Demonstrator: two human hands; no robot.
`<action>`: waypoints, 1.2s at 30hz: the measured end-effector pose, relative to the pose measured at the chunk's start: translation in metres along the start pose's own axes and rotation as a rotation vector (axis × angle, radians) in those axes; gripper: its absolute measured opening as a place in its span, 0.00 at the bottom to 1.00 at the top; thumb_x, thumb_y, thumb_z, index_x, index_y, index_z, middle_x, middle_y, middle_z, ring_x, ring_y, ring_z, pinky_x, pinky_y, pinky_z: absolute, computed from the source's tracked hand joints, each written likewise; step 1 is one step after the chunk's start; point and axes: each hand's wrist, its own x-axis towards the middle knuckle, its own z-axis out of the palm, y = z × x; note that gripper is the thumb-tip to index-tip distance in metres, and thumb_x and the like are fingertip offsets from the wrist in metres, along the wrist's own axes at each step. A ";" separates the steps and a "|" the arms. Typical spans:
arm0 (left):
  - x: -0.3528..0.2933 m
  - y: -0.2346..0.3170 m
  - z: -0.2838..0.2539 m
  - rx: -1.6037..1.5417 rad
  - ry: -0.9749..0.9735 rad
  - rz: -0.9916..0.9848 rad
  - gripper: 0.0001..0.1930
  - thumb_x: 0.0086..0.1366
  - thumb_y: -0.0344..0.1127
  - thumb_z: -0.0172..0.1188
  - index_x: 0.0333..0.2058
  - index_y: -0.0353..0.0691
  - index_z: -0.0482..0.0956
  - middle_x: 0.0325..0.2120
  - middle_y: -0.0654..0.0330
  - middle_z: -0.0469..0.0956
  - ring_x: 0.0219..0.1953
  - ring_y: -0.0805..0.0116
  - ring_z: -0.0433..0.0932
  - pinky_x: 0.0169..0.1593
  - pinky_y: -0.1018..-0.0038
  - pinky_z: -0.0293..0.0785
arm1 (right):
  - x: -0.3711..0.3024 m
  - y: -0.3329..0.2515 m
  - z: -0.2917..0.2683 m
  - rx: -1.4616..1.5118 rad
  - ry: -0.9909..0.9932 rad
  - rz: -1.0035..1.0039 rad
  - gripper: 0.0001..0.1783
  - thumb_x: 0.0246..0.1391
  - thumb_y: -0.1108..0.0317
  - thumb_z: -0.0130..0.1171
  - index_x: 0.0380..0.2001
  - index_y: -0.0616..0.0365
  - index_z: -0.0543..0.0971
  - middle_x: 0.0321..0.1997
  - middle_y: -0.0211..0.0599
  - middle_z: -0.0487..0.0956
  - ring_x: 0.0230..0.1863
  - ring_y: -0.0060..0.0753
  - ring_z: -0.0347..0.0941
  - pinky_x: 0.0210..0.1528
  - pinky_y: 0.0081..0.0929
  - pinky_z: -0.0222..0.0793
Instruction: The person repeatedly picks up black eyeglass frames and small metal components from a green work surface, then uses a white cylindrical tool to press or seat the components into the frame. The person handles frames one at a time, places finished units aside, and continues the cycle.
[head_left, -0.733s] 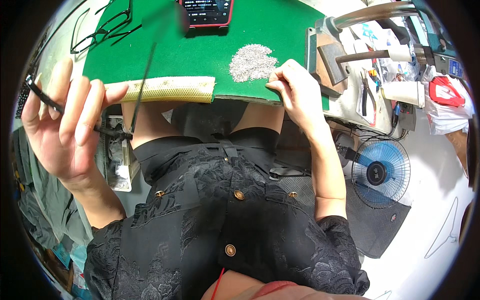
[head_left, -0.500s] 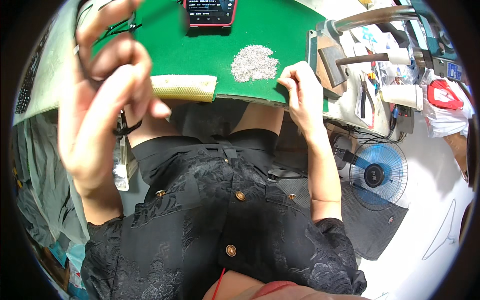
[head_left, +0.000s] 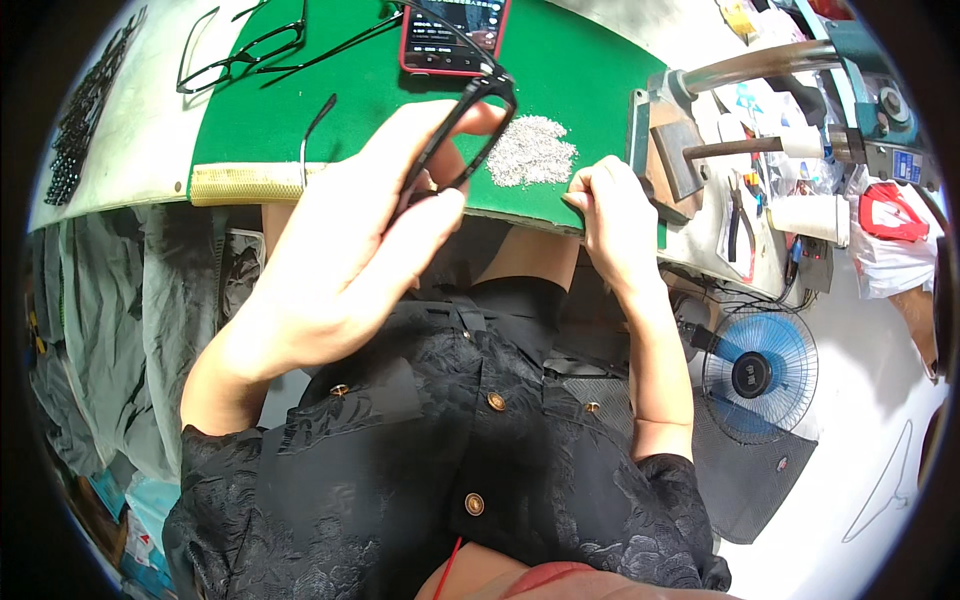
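Eyeglass frame, glossy black, tilted, pinched by left hand; right hand, fingertips together

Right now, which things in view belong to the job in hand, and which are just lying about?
Likely the job:
black glasses, held in the left hand
grey bits, beside the right hand
other glasses, on the table

Seemingly lying about:
phone
pliers
cup
fan
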 end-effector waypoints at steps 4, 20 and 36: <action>0.003 0.005 0.012 -0.174 -0.060 0.046 0.27 0.67 0.27 0.44 0.65 0.33 0.52 0.40 0.56 0.69 0.33 0.78 0.68 0.26 0.86 0.69 | -0.002 0.001 -0.002 0.044 0.017 -0.007 0.06 0.50 0.71 0.60 0.28 0.57 0.72 0.28 0.38 0.70 0.33 0.40 0.70 0.35 0.31 0.67; 0.025 0.018 0.067 -0.533 -0.469 -0.187 0.23 0.71 0.28 0.41 0.62 0.30 0.49 0.36 0.58 0.68 0.23 0.79 0.68 0.24 0.84 0.72 | 0.010 -0.022 -0.059 0.898 0.355 -0.115 0.15 0.64 0.59 0.52 0.31 0.59 0.64 0.26 0.36 0.67 0.27 0.25 0.63 0.33 0.19 0.62; 0.026 0.013 0.069 -0.292 -0.467 -0.107 0.22 0.68 0.29 0.44 0.58 0.29 0.52 0.36 0.56 0.72 0.18 0.73 0.72 0.22 0.79 0.72 | 0.001 -0.014 -0.061 0.951 0.351 -0.091 0.12 0.61 0.66 0.57 0.30 0.65 0.71 0.26 0.37 0.75 0.28 0.27 0.72 0.32 0.20 0.69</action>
